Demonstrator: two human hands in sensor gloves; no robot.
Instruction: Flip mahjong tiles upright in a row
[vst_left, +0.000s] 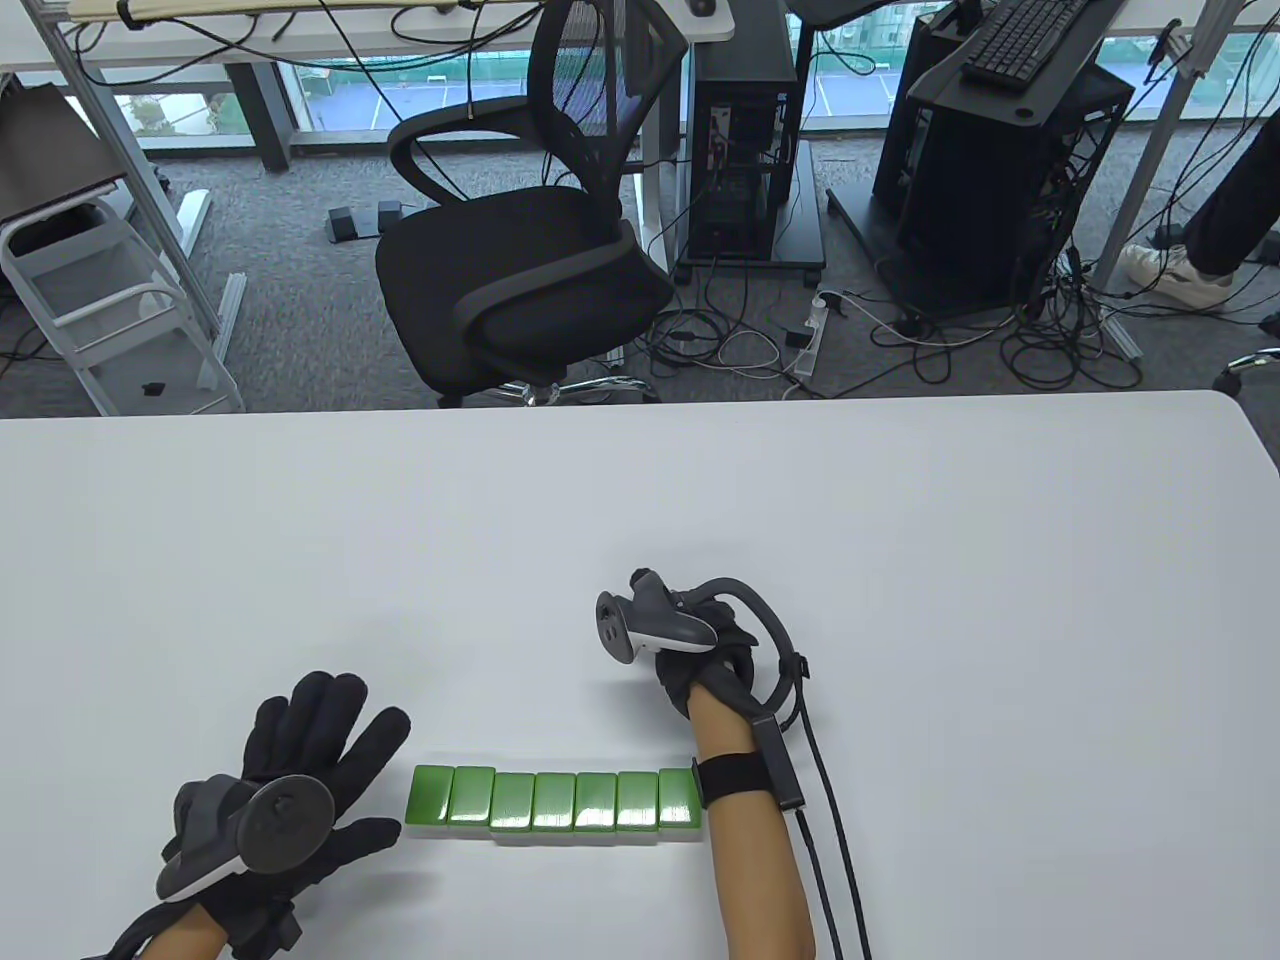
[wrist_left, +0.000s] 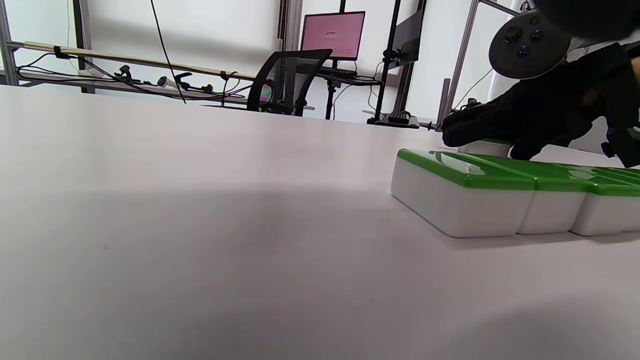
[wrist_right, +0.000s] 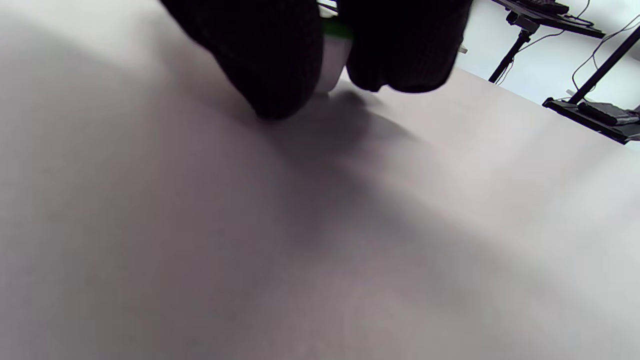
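While the row of seven mahjong tiles (vst_left: 553, 800) lies flat on the white counter (vst_left: 900, 560), green backs up and sides touching, both hands sit apart from its middle. Left hand (vst_left: 300, 790) rests palm-down just beside the row's left end, fingers spread, gripping nothing. Right hand (vst_left: 700, 650) is beyond the row's right end, on its far side, fingers curled down onto a separate tile (wrist_left: 485, 146); in the right wrist view two fingertips (wrist_right: 280, 60) pinch a white-bodied, green-edged piece against the counter. The separate tile's orientation cannot be told.
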